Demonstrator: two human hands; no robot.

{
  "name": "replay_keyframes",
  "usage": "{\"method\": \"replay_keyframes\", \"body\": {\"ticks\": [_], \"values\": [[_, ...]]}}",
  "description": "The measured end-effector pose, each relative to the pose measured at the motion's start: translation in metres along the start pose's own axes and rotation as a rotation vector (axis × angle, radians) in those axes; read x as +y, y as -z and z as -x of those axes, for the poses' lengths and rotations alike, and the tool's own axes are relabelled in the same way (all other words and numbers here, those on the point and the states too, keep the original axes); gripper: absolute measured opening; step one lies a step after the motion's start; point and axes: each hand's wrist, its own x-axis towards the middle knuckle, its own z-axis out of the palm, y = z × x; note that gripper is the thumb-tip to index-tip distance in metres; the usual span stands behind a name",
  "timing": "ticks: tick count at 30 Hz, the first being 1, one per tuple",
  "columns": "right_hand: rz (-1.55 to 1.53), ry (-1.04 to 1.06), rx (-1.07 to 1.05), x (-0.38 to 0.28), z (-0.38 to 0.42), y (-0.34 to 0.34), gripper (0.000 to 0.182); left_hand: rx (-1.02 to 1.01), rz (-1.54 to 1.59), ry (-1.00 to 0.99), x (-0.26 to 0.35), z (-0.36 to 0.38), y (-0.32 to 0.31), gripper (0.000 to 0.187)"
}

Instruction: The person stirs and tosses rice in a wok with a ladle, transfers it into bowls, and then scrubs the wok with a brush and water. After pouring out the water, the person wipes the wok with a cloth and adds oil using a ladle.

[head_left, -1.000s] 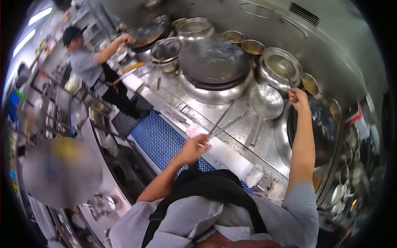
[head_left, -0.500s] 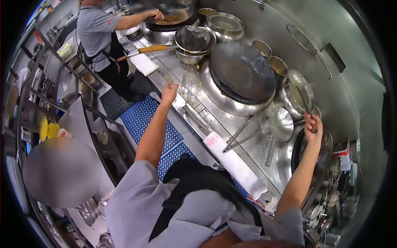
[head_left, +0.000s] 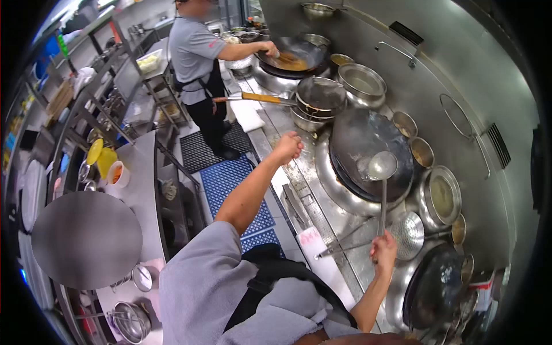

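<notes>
My right hand [head_left: 384,250] is wrapped round the handle of a long metal ladle [head_left: 383,167], whose bowl is over the large dark wok [head_left: 368,138] on the near burner. My left hand [head_left: 288,147] is curled above the counter edge, to the left of that wok; whatever it may hold cannot be made out. Beneath my right forearm lies a white cloth [head_left: 328,270] along the counter front. A perforated strainer [head_left: 409,236] rests just right of my right hand.
A co-worker [head_left: 198,63] stands at the far wok [head_left: 293,57]. A wooden-handled strainer [head_left: 319,96] sits over a bowl. Metal pots [head_left: 443,195] line the back, a second dark wok [head_left: 440,284] is lower right, and a steel counter [head_left: 138,172] is left.
My right hand has brought the ladle from the pot at the right to over the wok. The view has shifted, and my left hand shows closer to the wok.
</notes>
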Motion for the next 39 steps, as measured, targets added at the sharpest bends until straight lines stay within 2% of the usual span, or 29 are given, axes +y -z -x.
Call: {"method": "replay_keyframes", "body": {"ticks": [2, 4, 5, 6, 7, 9, 11, 13, 15, 18, 21, 22, 23, 24, 25, 26, 28, 31, 32, 35, 39], "values": [[0.211, 0.091, 0.088, 0.008, 0.003, -0.002, 0.052, -0.034, -0.061, -0.031, 0.026, 0.024, -0.031, 0.017], [0.136, 0.141, 0.049, 0.020, -0.006, 0.007, 0.056, 0.045, -0.203, -0.117, 0.050, 0.036, -0.066, 0.021], [0.100, 0.153, 0.074, 0.027, 0.000, 0.020, 0.058, 0.033, -0.403, -0.249, 0.046, 0.017, -0.065, 0.029], [0.071, 0.158, 0.057, 0.024, 0.008, 0.025, 0.059, -0.031, -0.382, -0.314, 0.054, 0.005, -0.079, 0.021], [0.035, 0.167, 0.048, 0.017, 0.012, 0.026, 0.059, -0.015, -0.426, -0.350, 0.073, 0.020, -0.114, 0.025], [0.007, 0.127, 0.082, 0.010, 0.025, 0.030, 0.060, 0.003, -0.596, -0.449, 0.085, -0.005, -0.160, 0.030], [-0.039, 0.113, 0.083, 0.013, 0.033, 0.037, 0.061, 0.029, -0.949, -0.751, 0.093, -0.013, -0.214, 0.035], [-0.092, 0.110, 0.097, 0.021, 0.041, 0.045, 0.062, 0.090, -1.286, -0.876, 0.074, -0.047, -0.255, 0.044], [-0.105, 0.111, 0.096, 0.016, 0.055, 0.053, 0.061, 0.132, -1.597, -0.863, 0.047, -0.067, -0.299, 0.046], [-0.133, 0.118, 0.086, 0.020, 0.066, 0.058, 0.061, -0.090, -2.019, -0.686, 0.014, -0.108, -0.335, 0.047], [-0.200, 0.088, 0.109, 0.028, 0.080, 0.067, 0.061, -0.082, -1.980, -0.644, 0.018, -0.101, -0.354, 0.038], [-0.213, 0.099, 0.112, 0.030, 0.086, 0.072, 0.061, -0.020, -1.890, -0.615, 0.022, -0.088, -0.354, 0.030], [-0.225, 0.108, 0.117, 0.028, 0.091, 0.076, 0.062, -0.027, -1.858, -0.645, 0.017, -0.115, -0.339, 0.028], [-0.234, 0.123, 0.118, 0.027, 0.096, 0.081, 0.063, -0.037, -1.742, -0.801, 0.015, -0.136, -0.321, 0.028], [-0.257, 0.126, 0.139, 0.030, 0.102, 0.085, 0.063, -0.095, -1.831, -0.928, 0.026, -0.116, -0.316, 0.028], [-0.277, 0.138, 0.158, 0.034, 0.106, 0.090, 0.063, -0.021, -1.644, -0.961, 0.026, -0.124, -0.307, 0.024], [-0.324, 0.157, 0.154, 0.037, 0.115, 0.102, 0.063, -0.038, -1.090, -0.801, 0.017, -0.153, -0.279, 0.020], [-0.311, 0.161, 0.242, 0.039, 0.125, 0.116, 0.062, -0.251, -0.372, -0.165, 0.059, -0.043, -0.317, 0.020], [-0.307, 0.197, 0.254, 0.043, 0.125, 0.119, 0.063, -0.399, -0.169, -0.047, 0.064, -0.052, -0.316, 0.017], [-0.331, 0.210, 0.255, 0.043, 0.133, 0.127, 0.062, -0.558, -0.032, -0.022, 0.068, -0.039, -0.359, 0.016], [-0.320, 0.170, 0.308, 0.044, 0.149, 0.126, 0.062, -0.373, -0.020, -0.060, 0.059, -0.010, -0.433, 0.010]]}}
